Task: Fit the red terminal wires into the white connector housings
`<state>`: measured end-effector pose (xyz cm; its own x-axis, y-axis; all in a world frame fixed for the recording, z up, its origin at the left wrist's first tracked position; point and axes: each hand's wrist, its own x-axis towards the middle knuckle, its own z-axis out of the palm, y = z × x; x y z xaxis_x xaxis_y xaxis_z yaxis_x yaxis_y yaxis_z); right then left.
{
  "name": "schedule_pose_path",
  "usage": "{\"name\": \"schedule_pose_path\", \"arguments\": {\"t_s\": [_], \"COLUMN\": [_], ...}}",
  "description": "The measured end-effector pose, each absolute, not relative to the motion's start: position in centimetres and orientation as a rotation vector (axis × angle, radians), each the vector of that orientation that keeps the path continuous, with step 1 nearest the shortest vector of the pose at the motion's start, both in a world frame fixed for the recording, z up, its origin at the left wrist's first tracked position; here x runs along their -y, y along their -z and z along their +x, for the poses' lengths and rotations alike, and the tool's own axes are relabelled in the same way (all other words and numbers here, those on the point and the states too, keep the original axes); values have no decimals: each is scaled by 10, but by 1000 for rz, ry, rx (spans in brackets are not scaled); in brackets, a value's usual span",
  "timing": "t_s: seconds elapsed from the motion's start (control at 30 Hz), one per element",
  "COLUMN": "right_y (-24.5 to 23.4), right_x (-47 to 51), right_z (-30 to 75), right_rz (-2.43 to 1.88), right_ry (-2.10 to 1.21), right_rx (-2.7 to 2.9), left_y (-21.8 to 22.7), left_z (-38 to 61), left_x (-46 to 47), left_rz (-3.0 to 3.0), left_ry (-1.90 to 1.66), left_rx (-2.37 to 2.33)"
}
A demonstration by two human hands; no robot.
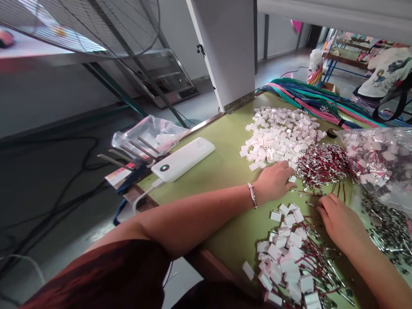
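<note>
My left hand (275,182), with a bracelet at the wrist, is at the near edge of a heap of white plastic connector housings (280,133). Its fingers and thumb are curled around a small white connector housing (292,179). To its right, my right hand (337,216) is closed in a pinch on a thin lead with a metal tip (310,204); the fingers partly hide it. Just beyond both hands lies a pile of short red wires with metal terminals (323,165). Nearer to me, white housings with red wires attached (289,253) lie in a second heap.
A white power bank (183,159) with a cable lies on the green tabletop (225,146) at left, by a device with several antennas (125,156). A clear bag of parts (383,159) and dark metal pieces (389,227) lie right. Bundled coloured wires (315,103) run behind. A person (388,71) sits farther back.
</note>
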<state>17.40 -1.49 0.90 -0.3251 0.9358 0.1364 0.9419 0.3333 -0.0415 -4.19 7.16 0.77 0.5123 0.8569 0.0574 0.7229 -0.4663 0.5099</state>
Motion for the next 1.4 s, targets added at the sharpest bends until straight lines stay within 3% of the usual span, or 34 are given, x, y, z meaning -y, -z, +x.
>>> {"name": "schedule_pose_path", "arguments": {"t_s": [0.23,0.4,0.53,0.87,1.17,1.4], "right_y": [-25,-28,-30,-31,-26,-26], "right_x": [20,24,30,28,42,49], "right_z": [170,162,156,156,146,142], "right_rz": [-1675,-1528,-1482,-1515,-1452,-1397], "right_ry": [-149,-238,-258,-315,-88,-333], "right_rx": [2269,2154,2153,2156,2303,2322], "left_y": [-7,-20,-20,-13,-8,-19], "left_z": [-47,-49,-45,-43,-41,-49], "left_x": [-75,-60,-48,-42,-39,-39], "left_rz": [1721,1023,817,843,1134,1302], "left_ry": [-698,-648,-574,-501,-339,-207], "left_rx": [-1110,-834,-708,-585,-567,-475]}}
